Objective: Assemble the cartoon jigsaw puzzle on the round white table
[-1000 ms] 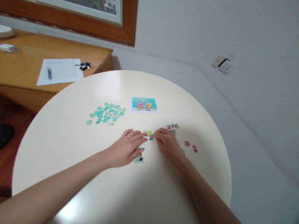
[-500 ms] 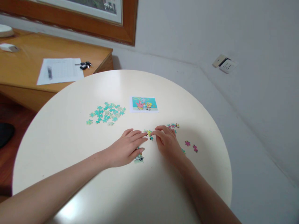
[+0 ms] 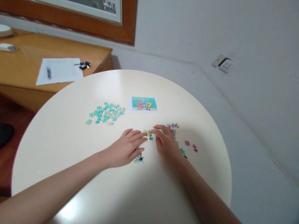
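Small yellow cluster (image 3: 147, 133) half covered by fingertips of left hand (image 3: 126, 149) and right hand (image 3: 167, 143); whether right hand pinches a piece cannot be told; joined patch (image 3: 139, 158) mostly under left palm; loose pieces (image 3: 182, 151) partly behind right wrist; framed picture (image 3: 127, 21) cut by top edge; print on paper sheet (image 3: 59, 71) too small to read; dark object (image 3: 5, 133) cut by left edge, unidentifiable.

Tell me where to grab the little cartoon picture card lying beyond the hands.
Probably its near long edge, coming from the person's side: the picture card lies flat on the table with bare surface all round it and nothing on top, so a fingertip can lift that edge and pinch it.
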Demonstrator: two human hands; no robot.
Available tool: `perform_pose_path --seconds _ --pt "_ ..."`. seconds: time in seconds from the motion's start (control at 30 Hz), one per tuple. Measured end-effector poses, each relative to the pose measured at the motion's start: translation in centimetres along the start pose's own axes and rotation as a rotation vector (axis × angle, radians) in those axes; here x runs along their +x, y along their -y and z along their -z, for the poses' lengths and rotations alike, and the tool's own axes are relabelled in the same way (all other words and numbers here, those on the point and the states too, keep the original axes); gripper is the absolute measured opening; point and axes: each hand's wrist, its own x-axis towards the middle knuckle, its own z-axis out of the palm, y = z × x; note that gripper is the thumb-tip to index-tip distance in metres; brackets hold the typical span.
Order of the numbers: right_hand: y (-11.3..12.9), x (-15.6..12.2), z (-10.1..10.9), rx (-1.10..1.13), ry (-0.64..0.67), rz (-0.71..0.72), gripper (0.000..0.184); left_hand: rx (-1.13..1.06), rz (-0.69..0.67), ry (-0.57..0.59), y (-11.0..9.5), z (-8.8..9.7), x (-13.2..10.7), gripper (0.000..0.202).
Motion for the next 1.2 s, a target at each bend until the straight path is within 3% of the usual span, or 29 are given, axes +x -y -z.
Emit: perform_pose_path --seconds 0.4,0.8,1.0,1.2 --pt "0.0 -0.1 -0.1 -0.003 0.028 -0.020 0.037 -0.025 0.007 -0.006 -0.1 0.1 0.0 0.037" --pt "0.1 0.0 0.3 0.020 0.080 0.035 0.036 -0.141 0.165 -0.230 0.3 0.3 0.2 0.031" --pt "0.3 -0.2 0.0 -0.040 0.210 0.077 0.035 -0.139 0.257 -0.221 0.2 1.3 0.3 0.025" --pt "0.2 -0.3 0.2 -0.063 0.227 0.049 0.031 -0.082 0.246 -0.176 0.2 1.2 0.4 0.021"
